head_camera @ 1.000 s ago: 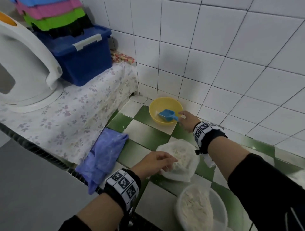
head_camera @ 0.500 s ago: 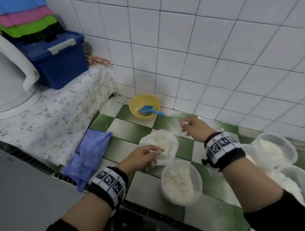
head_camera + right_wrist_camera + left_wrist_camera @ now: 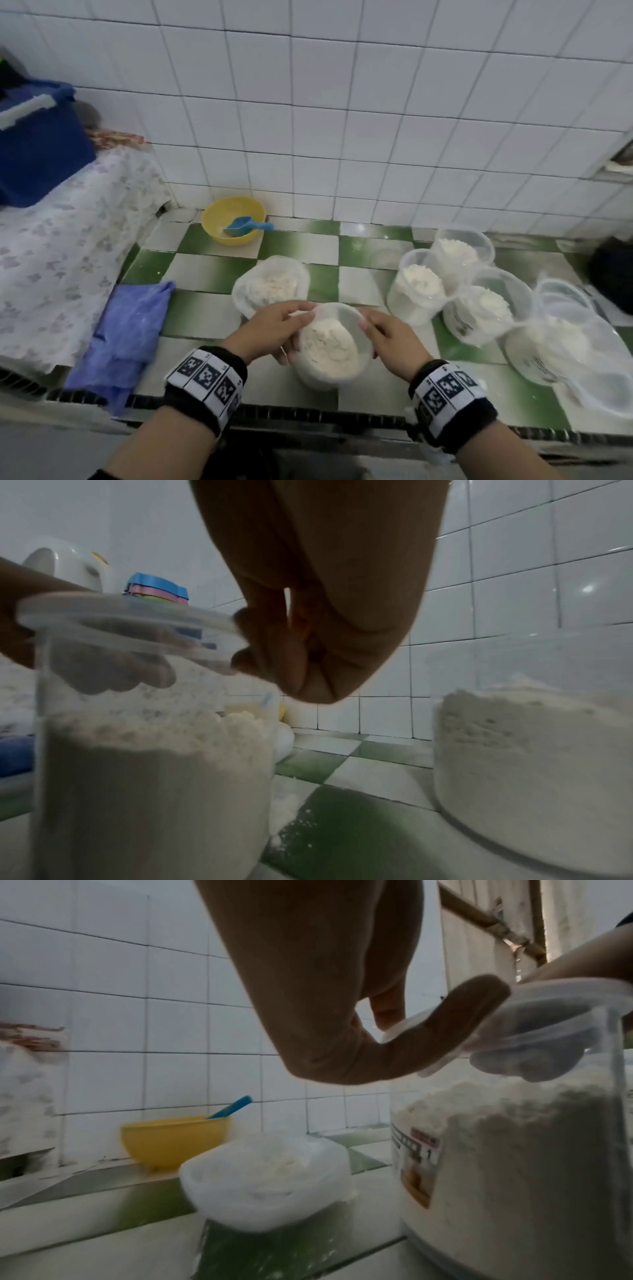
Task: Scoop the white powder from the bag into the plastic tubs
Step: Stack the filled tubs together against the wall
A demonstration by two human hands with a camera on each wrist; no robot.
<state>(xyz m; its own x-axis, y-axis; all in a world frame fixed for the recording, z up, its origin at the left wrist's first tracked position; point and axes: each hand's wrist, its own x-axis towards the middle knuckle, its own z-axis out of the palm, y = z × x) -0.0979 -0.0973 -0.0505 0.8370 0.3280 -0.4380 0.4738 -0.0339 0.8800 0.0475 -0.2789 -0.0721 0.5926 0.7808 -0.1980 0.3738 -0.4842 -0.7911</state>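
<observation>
A clear plastic tub (image 3: 329, 349) filled with white powder stands at the near edge of the counter. My left hand (image 3: 291, 325) grips its left rim and my right hand (image 3: 373, 329) grips its right rim. In the left wrist view the thumb lies over the rim of the tub (image 3: 514, 1150). In the right wrist view curled fingers pinch the rim of the tub (image 3: 137, 750). The open bag (image 3: 272, 284) of powder sits just behind the tub. The blue scoop (image 3: 248, 226) lies in a yellow bowl (image 3: 219, 214) by the wall.
Several more powder-filled tubs (image 3: 418, 284) cluster at the right, with empty clear tubs (image 3: 565, 294) beyond them. A blue cloth (image 3: 126, 329) lies at the left edge. A blue crate (image 3: 37, 150) stands on a flowered cover (image 3: 51, 257). The tiled wall is close behind.
My right hand left the scoop in the yellow bowl and came back. My left hand let go of the bag. Both now hold the filled tub, and the view swung right.
</observation>
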